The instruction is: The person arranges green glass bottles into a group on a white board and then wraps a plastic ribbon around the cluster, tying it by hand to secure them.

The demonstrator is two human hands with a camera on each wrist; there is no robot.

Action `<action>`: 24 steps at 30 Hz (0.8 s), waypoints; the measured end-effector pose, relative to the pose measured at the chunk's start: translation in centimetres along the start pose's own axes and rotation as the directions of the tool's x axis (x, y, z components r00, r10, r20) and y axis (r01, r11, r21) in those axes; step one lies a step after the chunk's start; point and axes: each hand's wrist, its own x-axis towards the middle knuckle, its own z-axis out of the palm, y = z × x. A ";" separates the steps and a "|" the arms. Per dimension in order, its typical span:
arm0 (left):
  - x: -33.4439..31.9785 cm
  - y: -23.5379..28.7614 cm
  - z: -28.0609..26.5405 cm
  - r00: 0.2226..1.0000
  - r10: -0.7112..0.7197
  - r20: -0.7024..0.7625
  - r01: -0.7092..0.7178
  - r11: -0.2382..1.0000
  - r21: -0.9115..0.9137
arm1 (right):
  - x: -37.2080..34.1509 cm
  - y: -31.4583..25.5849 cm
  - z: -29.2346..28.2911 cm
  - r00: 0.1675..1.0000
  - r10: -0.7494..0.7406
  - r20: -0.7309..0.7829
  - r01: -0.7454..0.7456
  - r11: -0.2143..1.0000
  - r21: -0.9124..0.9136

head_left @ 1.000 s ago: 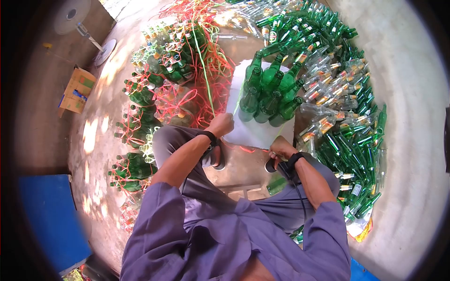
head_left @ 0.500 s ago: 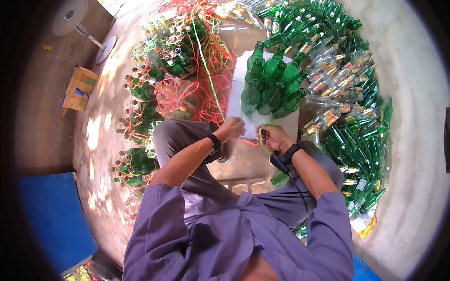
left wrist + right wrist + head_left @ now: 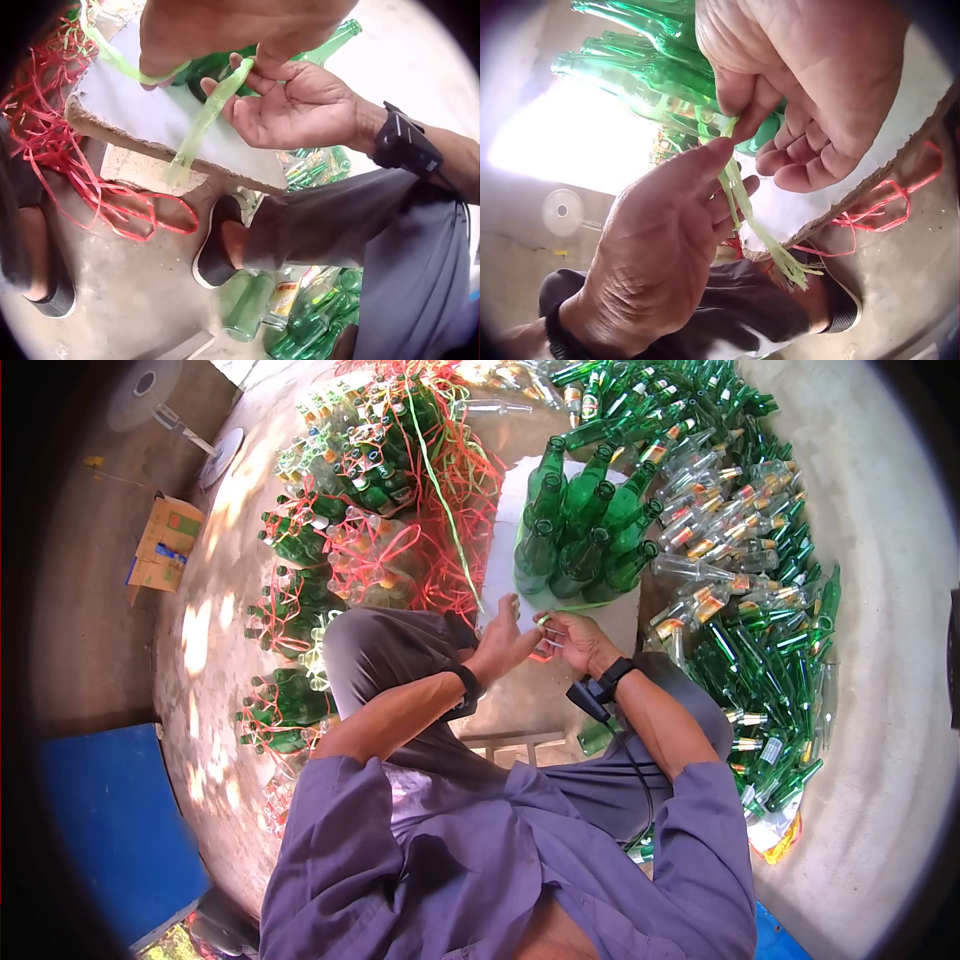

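Note:
Several green glass bottles [image 3: 580, 535] stand upright in a tight group on a white-topped board [image 3: 503, 540]. Just in front of them, my left hand [image 3: 500, 645] and right hand [image 3: 580, 642] meet over the board's near edge. Between thumb and forefinger, the right hand [image 3: 810, 90] pinches a light green plastic strip [image 3: 759, 214], whose frayed end dangles below. My left hand [image 3: 240, 30] grips the strip too, its thumb beside the right fingertips in the right wrist view. Another stretch of the strip runs off past the left hand toward the upper left.
Tied bundles of bottles [image 3: 290, 705] line the left, near a tangle of red strips [image 3: 460, 540]. Loose green and clear bottles [image 3: 715, 540] are heaped along the right. A foot in a dark shoe [image 3: 217, 244] is beside the board. Farther left lies a cardboard box [image 3: 167, 545].
My hands were apart on both sides of the board's front with the strip; they have come together before the bottles. The right hand moved up and left, the left hand slightly right.

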 end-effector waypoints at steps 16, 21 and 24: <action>-0.1 0.5 -1.2 0.998 0.032 0.061 -0.033 0.999 0.016 | 2.5 1.1 1.0 1.000 -0.014 -0.001 0.014 1.000 0.009; 0.1 1.4 -1.7 0.991 -0.077 0.110 0.086 0.993 -0.075 | 2.5 1.5 1.0 0.999 -0.031 0.009 0.031 1.000 0.003; 0.1 1.1 -2.1 0.990 -0.087 0.112 0.100 0.988 -0.117 | 2.2 1.6 1.6 0.999 -0.026 0.034 0.025 1.000 0.019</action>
